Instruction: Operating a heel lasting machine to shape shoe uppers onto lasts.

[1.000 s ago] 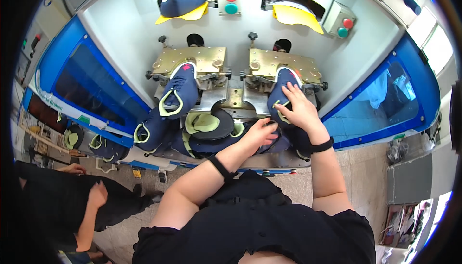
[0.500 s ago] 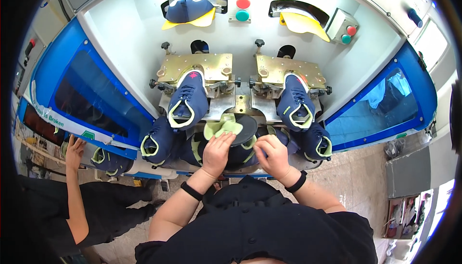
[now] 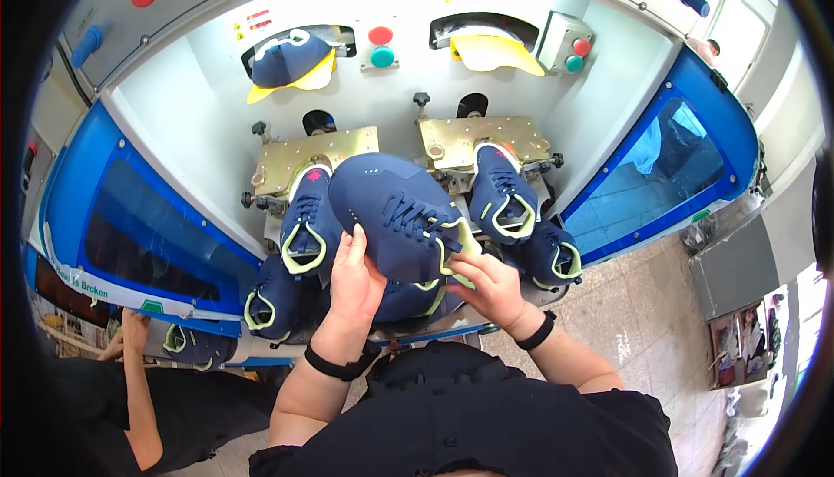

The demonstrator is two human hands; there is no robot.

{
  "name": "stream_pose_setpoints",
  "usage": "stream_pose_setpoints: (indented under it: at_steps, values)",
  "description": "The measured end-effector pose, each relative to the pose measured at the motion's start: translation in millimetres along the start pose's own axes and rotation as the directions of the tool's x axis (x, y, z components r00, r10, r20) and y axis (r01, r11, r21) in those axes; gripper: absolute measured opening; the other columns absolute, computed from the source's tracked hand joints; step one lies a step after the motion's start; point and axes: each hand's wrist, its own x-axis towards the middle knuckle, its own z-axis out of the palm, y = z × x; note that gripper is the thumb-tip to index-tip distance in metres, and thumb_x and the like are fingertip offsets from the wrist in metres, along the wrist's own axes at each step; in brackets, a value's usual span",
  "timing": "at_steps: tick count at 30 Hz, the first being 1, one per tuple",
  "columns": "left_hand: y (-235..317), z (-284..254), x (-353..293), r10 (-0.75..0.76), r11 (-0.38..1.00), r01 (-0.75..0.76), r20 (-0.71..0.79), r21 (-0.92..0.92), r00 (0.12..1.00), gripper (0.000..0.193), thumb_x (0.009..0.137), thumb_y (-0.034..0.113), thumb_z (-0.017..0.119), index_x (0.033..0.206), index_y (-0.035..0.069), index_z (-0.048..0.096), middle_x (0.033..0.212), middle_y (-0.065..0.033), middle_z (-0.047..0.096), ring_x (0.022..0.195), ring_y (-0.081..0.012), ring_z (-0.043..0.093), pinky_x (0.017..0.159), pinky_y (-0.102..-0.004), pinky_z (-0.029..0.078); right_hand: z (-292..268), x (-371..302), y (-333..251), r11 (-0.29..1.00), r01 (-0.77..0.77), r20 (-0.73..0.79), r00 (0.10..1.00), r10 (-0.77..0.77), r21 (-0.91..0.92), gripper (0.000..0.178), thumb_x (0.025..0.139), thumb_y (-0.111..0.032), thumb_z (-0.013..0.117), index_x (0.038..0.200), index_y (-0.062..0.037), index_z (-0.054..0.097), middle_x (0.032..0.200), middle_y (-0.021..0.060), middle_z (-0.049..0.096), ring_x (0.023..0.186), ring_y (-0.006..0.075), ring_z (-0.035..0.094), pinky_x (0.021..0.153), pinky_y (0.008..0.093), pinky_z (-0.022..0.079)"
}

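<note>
A large navy shoe upper [image 3: 387, 203] with laces and a pale green collar is held up in front of me, tilted, its toe toward the upper left. My left hand [image 3: 354, 284] is closed on its side, thumb against the surface and fingers underneath. At the collar end, my right hand [image 3: 491, 290] pinches the pale green edge. Behind it, a navy shoe [image 3: 304, 225] hangs at the left clamp [image 3: 317, 155] and another navy shoe [image 3: 504, 195] at the right clamp [image 3: 482, 138]. Partly hidden below my hands lies one more navy upper [image 3: 404, 303].
Navy shoes stand at the lower left [image 3: 280, 299] and lower right [image 3: 553, 255]. Blue-framed doors flank the machine [image 3: 161, 225]. A navy upper [image 3: 291, 58] sits on the left yellow form; the right yellow form [image 3: 495, 53] is bare. A co-worker's arm [image 3: 139, 390] is at left.
My hands, earlier low over a pale green lining piece and a dark flat part, now hold the large shoe upper raised. The machine has shifted left in view as my head turned.
</note>
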Motion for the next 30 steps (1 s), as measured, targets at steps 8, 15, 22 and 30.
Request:
stream_pose_setpoints:
  at_steps: [8, 15, 22, 30]
  values:
    - [18, 6, -2, -0.171, 0.961, 0.213, 0.232, -0.173, 0.958, 0.043, 0.112, 0.043, 0.041, 0.144, 0.016, 0.050, 0.135, -0.0053, 0.064, 0.126, -0.0238, 0.062, 0.103, -0.0404, 0.052, -55, 63, 25, 0.985, 0.122, 0.062, 0.990, -0.130, 0.121, 0.038, 0.076, -0.008, 0.084, 0.112, -0.0098, 0.069, 0.128, 0.0108, 0.066, 0.104, 0.0291, 0.069, 0.082, 0.0359, 0.060]
    - [24, -26, -34, -0.170, 0.981, 0.179, 0.108, -0.078, 0.979, 0.047, 0.109, 0.054, 0.042, 0.127, 0.014, 0.058, 0.113, -0.0111, 0.069, 0.103, -0.0279, 0.069, 0.082, -0.0433, 0.060, -129, 150, 65, 0.976, -0.064, -0.153, 0.988, 0.032, -0.208, 0.029, 0.083, 0.004, 0.074, 0.109, -0.0026, 0.062, 0.107, 0.0159, 0.060, 0.102, 0.0381, 0.063, 0.088, 0.0405, 0.052]
    - [13, -49, -59, -0.199, 0.979, 0.199, 0.008, -0.045, 0.980, 0.047, 0.110, 0.053, 0.041, 0.122, 0.010, 0.058, 0.108, -0.0114, 0.069, 0.096, -0.0270, 0.068, 0.077, -0.0441, 0.060, -128, 259, 176, 0.935, -0.064, -0.215, 0.977, -0.013, -0.349, 0.028, 0.091, -0.019, 0.071, 0.115, -0.0049, 0.068, 0.118, 0.0167, 0.068, 0.109, 0.0365, 0.065, 0.094, 0.0424, 0.052]
    - [15, -56, -66, -0.210, 0.977, 0.212, -0.045, 0.028, 0.977, 0.047, 0.110, 0.053, 0.040, 0.121, 0.011, 0.058, 0.107, -0.0113, 0.069, 0.094, -0.0275, 0.069, 0.077, -0.0448, 0.059, -102, 270, 209, 0.908, -0.316, -0.104, 0.949, 0.299, -0.276, 0.031, 0.097, -0.030, 0.066, 0.123, -0.0149, 0.063, 0.125, 0.0160, 0.062, 0.115, 0.0360, 0.062, 0.097, 0.0457, 0.053]
